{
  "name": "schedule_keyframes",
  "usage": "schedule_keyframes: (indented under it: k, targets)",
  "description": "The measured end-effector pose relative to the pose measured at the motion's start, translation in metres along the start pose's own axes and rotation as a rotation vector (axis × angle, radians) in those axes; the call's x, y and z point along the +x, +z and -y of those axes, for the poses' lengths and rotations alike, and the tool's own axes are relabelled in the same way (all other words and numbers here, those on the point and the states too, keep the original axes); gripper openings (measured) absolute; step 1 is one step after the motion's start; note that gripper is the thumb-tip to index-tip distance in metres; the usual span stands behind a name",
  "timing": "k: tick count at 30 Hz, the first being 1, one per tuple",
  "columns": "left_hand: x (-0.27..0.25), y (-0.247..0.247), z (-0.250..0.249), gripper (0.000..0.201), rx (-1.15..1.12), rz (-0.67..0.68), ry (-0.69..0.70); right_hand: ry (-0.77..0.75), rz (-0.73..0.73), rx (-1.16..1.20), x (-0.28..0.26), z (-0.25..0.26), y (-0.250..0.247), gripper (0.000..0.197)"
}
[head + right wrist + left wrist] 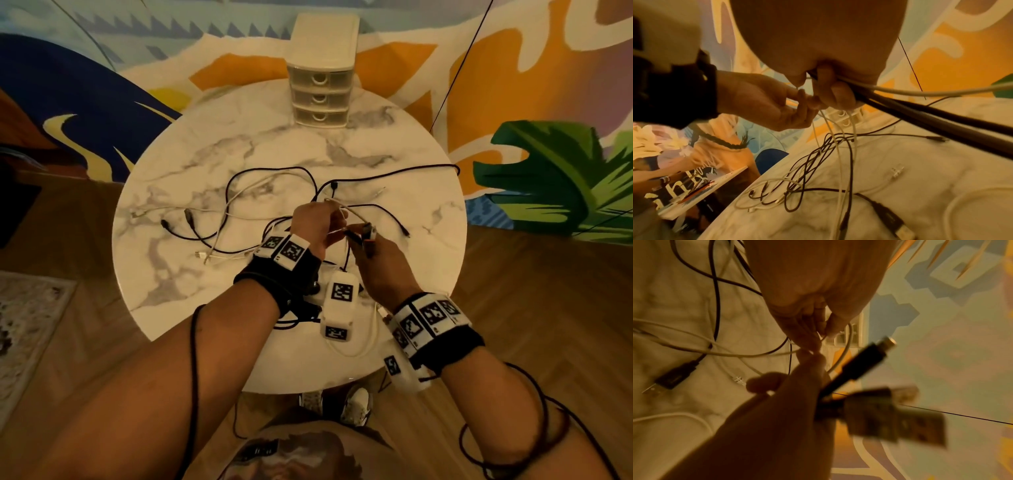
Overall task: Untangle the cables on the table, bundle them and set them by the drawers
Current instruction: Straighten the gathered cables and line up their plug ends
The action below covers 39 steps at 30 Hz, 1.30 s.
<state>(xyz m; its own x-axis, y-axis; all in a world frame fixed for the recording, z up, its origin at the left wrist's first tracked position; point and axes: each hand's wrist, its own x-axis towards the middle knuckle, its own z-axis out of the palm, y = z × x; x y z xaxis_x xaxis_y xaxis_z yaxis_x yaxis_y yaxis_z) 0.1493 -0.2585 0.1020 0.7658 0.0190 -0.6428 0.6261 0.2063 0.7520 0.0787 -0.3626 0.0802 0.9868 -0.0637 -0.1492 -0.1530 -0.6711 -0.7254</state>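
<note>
Nearest the camera, the person's forearms fill the lower part of the head view, with tagged wrist bands hiding part of the near table edge. Above them both hands meet over the round marble table (394,144). The right hand (383,270) is closed around several cable ends, dark and white plugs sticking out past its knuckles; in the left wrist view these plugs are blurred and their types cannot be made out. The left hand (317,228) has its fingers curled, pinching a thin white cable (352,209) close to the right hand's fingertips; exactly how many strands it grips is hidden behind the fingers. Below and beyond the hands the tangle of cables (239,205), black and white, lies spread across the middle of the table, some loops running under the wrists. Farthest off, a small set of drawers (322,85) stands at the table's far edge, well apart from the tangle.
</note>
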Motion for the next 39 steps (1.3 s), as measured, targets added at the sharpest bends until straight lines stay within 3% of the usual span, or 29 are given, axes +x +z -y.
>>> schedule_keyframes:
  k: [5,8,11,14,19,23,28,30,35,39]
  targets:
    - [0.007,-0.002,0.007,0.012,0.083,-0.103,0.025,0.091,-0.023,0.072,0.014,-0.005,0.002,0.036]
    - [0.006,-0.002,0.007,0.016,0.084,-0.079,-0.018,0.119,0.127,0.134,0.016,-0.003,0.006,0.020]
    - [0.009,-0.004,0.007,0.017,0.044,-0.088,-0.066,0.173,0.178,0.206,0.016,0.001,0.007,0.030]
    - [0.017,-0.010,0.002,0.024,-0.006,-0.133,-0.131,0.185,0.228,0.223,0.010,0.005,0.002,0.027]
    - [0.050,-0.032,-0.016,0.033,0.180,-0.161,-0.160,0.137,0.285,0.186,-0.012,-0.002,-0.010,0.029]
    - [0.061,-0.054,-0.028,0.036,0.315,-0.212,-0.197,0.228,0.226,0.316,-0.033,-0.026,-0.020,0.045]
    - [0.082,-0.079,-0.018,0.034,0.237,-0.259,-0.200,0.273,0.010,0.549,-0.041,-0.039,-0.032,0.038]
    - [0.088,-0.088,-0.005,0.031,0.361,-0.233,-0.172,0.246,-0.057,0.574,-0.039,-0.038,-0.039,0.028]
    - [0.079,-0.093,-0.004,0.035,0.695,-0.164,-0.178,0.242,-0.077,0.458,-0.030,-0.048,-0.038,0.036]
    - [0.069,-0.093,-0.033,0.024,0.809,-0.215,0.056,0.216,-0.031,0.341,-0.027,-0.050,-0.033,0.044]
